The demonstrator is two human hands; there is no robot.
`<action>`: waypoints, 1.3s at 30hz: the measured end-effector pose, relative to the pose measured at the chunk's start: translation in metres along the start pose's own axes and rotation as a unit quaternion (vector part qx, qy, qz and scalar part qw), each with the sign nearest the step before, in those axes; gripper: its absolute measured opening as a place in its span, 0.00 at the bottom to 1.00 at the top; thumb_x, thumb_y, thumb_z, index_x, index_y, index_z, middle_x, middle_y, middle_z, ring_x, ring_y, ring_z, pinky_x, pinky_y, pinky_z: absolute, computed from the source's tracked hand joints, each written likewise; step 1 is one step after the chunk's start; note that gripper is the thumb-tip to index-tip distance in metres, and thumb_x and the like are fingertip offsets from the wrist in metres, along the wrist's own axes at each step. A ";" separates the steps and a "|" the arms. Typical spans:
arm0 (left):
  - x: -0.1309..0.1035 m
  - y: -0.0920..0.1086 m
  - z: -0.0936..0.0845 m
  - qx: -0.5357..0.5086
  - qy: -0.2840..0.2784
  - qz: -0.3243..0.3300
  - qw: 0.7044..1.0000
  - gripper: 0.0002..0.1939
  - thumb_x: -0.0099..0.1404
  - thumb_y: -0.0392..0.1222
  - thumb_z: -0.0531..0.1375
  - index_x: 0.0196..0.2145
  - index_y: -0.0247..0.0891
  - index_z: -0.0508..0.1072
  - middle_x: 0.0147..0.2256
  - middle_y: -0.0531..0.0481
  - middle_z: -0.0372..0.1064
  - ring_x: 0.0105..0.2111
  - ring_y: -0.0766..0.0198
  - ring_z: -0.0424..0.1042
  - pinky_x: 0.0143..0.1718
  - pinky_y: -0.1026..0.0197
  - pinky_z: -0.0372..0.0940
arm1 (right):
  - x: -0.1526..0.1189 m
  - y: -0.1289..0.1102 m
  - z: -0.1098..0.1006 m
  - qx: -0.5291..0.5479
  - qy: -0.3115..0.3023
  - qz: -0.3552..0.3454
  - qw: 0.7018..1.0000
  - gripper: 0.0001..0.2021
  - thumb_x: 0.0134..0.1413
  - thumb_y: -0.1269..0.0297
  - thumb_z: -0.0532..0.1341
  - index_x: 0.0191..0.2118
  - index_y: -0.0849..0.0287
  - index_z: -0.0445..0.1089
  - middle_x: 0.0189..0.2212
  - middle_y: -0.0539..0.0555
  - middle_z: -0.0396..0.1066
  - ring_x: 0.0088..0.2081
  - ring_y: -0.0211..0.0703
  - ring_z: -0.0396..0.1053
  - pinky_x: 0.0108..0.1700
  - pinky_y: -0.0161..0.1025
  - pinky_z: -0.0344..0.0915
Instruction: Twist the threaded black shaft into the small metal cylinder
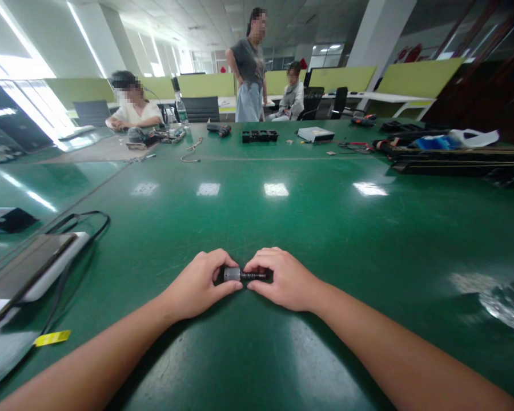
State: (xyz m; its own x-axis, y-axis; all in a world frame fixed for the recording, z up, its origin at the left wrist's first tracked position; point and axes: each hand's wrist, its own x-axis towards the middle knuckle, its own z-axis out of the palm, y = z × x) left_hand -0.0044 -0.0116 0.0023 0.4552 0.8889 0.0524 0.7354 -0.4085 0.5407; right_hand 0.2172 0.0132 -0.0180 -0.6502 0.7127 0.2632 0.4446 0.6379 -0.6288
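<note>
Between my two hands, low over the green table [240, 220], lies a small part with a silver-grey cylinder [232, 274] and a dark ridged shaft [254, 275], held level. My left hand [205, 285] is closed around the cylinder end, thumb in front and fingers behind. Around the shaft end, my right hand [285, 281] is curled with thumb and index finger near the ridges. The part's outer ends are partly hidden in my palms, and its exact kind cannot be made out.
A phone [29, 265] rests on a white object at left, beside a black cable [64, 279] with a yellow tag. Clear glass or plastic [509, 305] stands at right. Across the table lie a power drill [218, 130], a black part [260, 136] and a white box [316, 135]. Several people are beyond.
</note>
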 end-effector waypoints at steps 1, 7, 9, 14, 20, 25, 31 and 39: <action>0.000 0.000 0.000 0.000 0.000 0.000 1.000 0.12 0.63 0.49 0.64 0.39 0.39 0.73 0.30 0.54 0.68 0.30 0.63 0.65 0.32 0.62 0.56 | 0.000 0.000 0.000 0.001 0.001 0.002 1.000 0.09 0.49 0.70 0.69 0.38 0.57 0.74 0.32 0.50 0.74 0.36 0.41 0.69 0.43 0.40 0.60; 0.000 -0.001 0.001 0.005 -0.007 -0.004 1.000 0.12 0.63 0.49 0.63 0.39 0.39 0.72 0.30 0.53 0.68 0.30 0.63 0.64 0.33 0.61 0.56 | 0.001 -0.001 0.000 0.002 0.005 0.013 1.000 0.07 0.49 0.70 0.68 0.35 0.57 0.73 0.30 0.49 0.72 0.34 0.40 0.67 0.41 0.39 0.59; -0.001 -0.001 0.001 0.006 -0.009 -0.004 1.000 0.12 0.63 0.49 0.63 0.40 0.39 0.72 0.30 0.53 0.68 0.30 0.63 0.64 0.33 0.61 0.56 | 0.001 -0.001 0.001 0.003 0.005 0.011 1.000 0.07 0.49 0.70 0.68 0.35 0.57 0.73 0.30 0.49 0.72 0.34 0.39 0.67 0.41 0.39 0.59; -0.001 -0.003 0.000 0.008 -0.007 -0.007 1.000 0.12 0.64 0.49 0.62 0.40 0.40 0.72 0.30 0.53 0.67 0.30 0.62 0.64 0.32 0.61 0.57 | -0.001 0.002 -0.004 -0.006 0.010 0.006 1.000 0.05 0.49 0.71 0.67 0.34 0.58 0.72 0.28 0.48 0.71 0.33 0.39 0.67 0.41 0.39 0.59; -0.002 -0.006 -0.001 -0.021 -0.005 -0.027 0.999 0.12 0.65 0.49 0.61 0.41 0.38 0.70 0.32 0.52 0.66 0.30 0.63 0.65 0.32 0.62 0.59 | -0.002 0.016 -0.019 -0.014 0.034 0.050 0.998 0.04 0.46 0.74 0.65 0.29 0.59 0.71 0.27 0.49 0.69 0.31 0.38 0.65 0.36 0.37 0.59; -0.002 -0.004 -0.002 -0.034 -0.005 -0.034 0.999 0.12 0.65 0.48 0.61 0.41 0.38 0.70 0.32 0.52 0.66 0.30 0.63 0.65 0.32 0.61 0.60 | -0.003 0.017 -0.021 -0.008 0.043 0.065 0.997 0.04 0.45 0.74 0.65 0.29 0.60 0.71 0.26 0.49 0.68 0.29 0.38 0.65 0.34 0.36 0.59; -0.002 -0.003 -0.002 -0.039 -0.005 -0.031 0.999 0.11 0.65 0.47 0.61 0.41 0.38 0.70 0.32 0.53 0.65 0.29 0.63 0.65 0.32 0.61 0.59 | -0.003 0.013 -0.017 -0.031 0.032 0.040 0.998 0.04 0.46 0.73 0.66 0.29 0.59 0.72 0.26 0.48 0.69 0.30 0.38 0.65 0.37 0.38 0.58; -0.002 -0.006 0.000 -0.026 -0.003 -0.017 1.000 0.11 0.64 0.46 0.62 0.41 0.39 0.70 0.31 0.53 0.65 0.30 0.62 0.64 0.32 0.61 0.58 | -0.001 0.007 -0.006 0.028 0.030 0.035 0.999 0.10 0.48 0.71 0.67 0.39 0.56 0.75 0.32 0.49 0.74 0.34 0.39 0.69 0.42 0.40 0.62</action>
State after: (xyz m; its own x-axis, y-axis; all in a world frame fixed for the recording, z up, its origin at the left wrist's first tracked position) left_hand -0.0095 -0.0109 -0.0005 0.4337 0.9006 0.0280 0.7236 -0.3667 0.5847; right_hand 0.2248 0.0190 -0.0182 -0.5807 0.7715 0.2597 0.4511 0.5706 -0.6863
